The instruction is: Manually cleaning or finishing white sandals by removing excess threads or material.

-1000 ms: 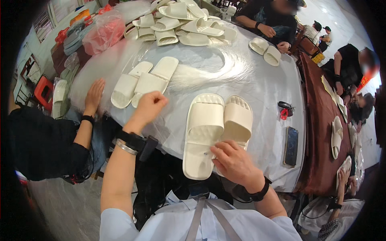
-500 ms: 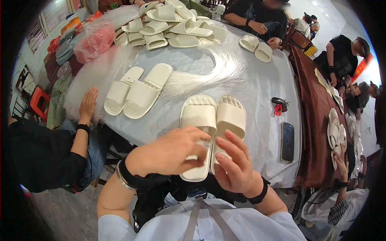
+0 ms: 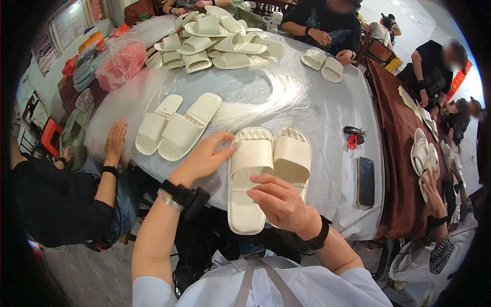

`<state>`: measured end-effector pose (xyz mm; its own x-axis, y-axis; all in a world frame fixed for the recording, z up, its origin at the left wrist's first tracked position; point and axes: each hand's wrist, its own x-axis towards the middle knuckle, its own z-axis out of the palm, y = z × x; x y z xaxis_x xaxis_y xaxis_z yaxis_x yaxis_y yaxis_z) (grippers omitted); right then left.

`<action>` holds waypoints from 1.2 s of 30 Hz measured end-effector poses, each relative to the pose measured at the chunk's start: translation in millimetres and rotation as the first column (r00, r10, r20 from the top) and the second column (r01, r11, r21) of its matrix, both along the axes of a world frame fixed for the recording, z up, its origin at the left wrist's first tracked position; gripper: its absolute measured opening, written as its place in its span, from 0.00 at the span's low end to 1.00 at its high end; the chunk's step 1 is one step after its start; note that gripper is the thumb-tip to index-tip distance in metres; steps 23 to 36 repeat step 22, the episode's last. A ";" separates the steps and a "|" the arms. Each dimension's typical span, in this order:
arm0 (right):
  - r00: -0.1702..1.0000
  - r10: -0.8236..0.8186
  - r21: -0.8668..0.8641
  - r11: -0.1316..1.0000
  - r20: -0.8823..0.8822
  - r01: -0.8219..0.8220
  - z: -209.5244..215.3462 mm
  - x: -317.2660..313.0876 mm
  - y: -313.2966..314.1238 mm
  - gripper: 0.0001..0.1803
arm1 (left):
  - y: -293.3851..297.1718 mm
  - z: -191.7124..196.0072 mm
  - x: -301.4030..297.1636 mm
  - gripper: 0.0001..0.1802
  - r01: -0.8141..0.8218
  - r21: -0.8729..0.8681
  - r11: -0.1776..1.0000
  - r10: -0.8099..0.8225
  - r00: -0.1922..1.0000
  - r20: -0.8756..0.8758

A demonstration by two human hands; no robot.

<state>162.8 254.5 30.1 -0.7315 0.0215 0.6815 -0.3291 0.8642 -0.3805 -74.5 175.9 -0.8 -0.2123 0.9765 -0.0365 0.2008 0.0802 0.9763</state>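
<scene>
A pair of cream slide sandals [image 3: 268, 171] lies side by side at the near edge of the round table [image 3: 327, 110], long axes running away from the person, heels toward the body and overhanging the table edge a little. The left hand [image 3: 204, 158] comes in from the left and rests against the outer side of the left sandal's strap, thumb and fingertips pinched at its edge, perhaps on a thin strand too fine to make out. The right hand [image 3: 281, 202] sits lower, over the heel end between the two sandals, fingers curled with the thumb laid across the footbed of the left one; whether it grips anything I cannot tell. Both hands touch the pair, the right nearer the heels. Just left lies a second pair of cream sandals [image 3: 176, 125], angled, with a co-worker's hand [image 3: 115, 143] flat on the table beside it. A bundle of pale fine fibres [image 3: 276, 94] fans across the cloth beyond. To the right lie a dark phone [image 3: 365, 181] and a set of keys with a red tag [image 3: 353, 137]. A heap of cream sandals [image 3: 220, 38] fills the far side.
</scene>
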 end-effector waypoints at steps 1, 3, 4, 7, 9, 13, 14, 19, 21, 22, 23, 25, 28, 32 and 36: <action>1.000 -0.006 0.005 1.000 -0.001 0.006 -0.5 0.0 -1.2 0.15 | 8.9 -5.7 -2.9 0.19 -0.073 0.064 0.995 0.087 0.961 -0.262; 1.000 0.013 0.010 1.000 0.027 -0.013 -0.6 -2.7 -5.3 0.16 | 21.6 -21.1 -12.1 0.23 -0.133 0.149 0.980 0.191 0.845 -0.500; 0.999 0.010 0.010 1.000 0.031 -0.011 1.3 -0.2 -5.1 0.16 | 27.8 -26.3 -14.0 0.25 -0.162 0.089 0.983 0.181 0.752 -0.633; 0.991 -0.006 0.016 1.000 0.131 0.004 19.4 17.7 -0.4 0.18 | 41.3 -33.7 -15.0 0.28 -0.236 0.002 0.972 0.142 0.581 -0.802; 0.999 -0.041 0.060 0.997 -0.032 0.043 40.2 34.0 5.2 0.18 | 47.1 -37.4 -15.8 0.28 -0.296 -0.071 0.953 0.095 0.509 -0.855; 0.867 -0.314 -0.025 0.943 -0.388 0.331 79.6 78.9 5.9 0.09 | 43.3 -37.6 -22.5 0.29 -0.334 -0.056 0.941 0.114 0.467 -0.877; 0.790 -0.381 -0.064 0.914 -0.481 0.402 80.5 89.0 9.5 0.08 | 44.7 -38.6 -23.1 0.29 -0.329 -0.058 0.942 0.111 0.471 -0.875; 0.732 -0.638 0.040 0.747 -0.238 0.664 64.7 109.8 19.9 0.13 | 44.4 -28.8 -28.7 0.32 -0.278 0.070 0.958 0.226 0.582 -0.781; 0.824 -0.566 0.142 0.818 0.031 0.557 53.1 102.4 21.7 0.15 | 43.1 -9.8 -17.2 0.33 -0.258 0.079 0.963 0.225 0.607 -0.762; 0.839 -0.531 0.097 0.847 0.122 0.522 47.8 98.2 18.7 0.17 | 41.3 7.8 -6.1 0.35 -0.241 0.092 0.966 0.228 0.630 -0.742; 0.839 -0.531 0.097 0.847 0.122 0.522 47.8 98.2 18.7 0.17 | 41.3 7.8 -6.1 0.35 -0.241 0.092 0.966 0.228 0.630 -0.742; 0.839 -0.531 0.097 0.847 0.122 0.522 47.8 98.2 18.7 0.17 | 41.3 7.8 -6.1 0.35 -0.241 0.092 0.966 0.228 0.630 -0.742; 0.839 -0.531 0.097 0.847 0.122 0.522 47.8 98.2 18.7 0.17 | 41.3 7.8 -6.1 0.35 -0.241 0.092 0.966 0.228 0.630 -0.742; 0.839 -0.531 0.097 0.847 0.122 0.522 47.8 98.2 18.7 0.17 | 41.3 7.8 -6.1 0.35 -0.241 0.092 0.966 0.228 0.630 -0.742; 0.839 -0.531 0.097 0.847 0.122 0.522 47.8 98.2 18.7 0.17 | 41.3 7.8 -6.1 0.35 -0.241 0.092 0.966 0.228 0.630 -0.742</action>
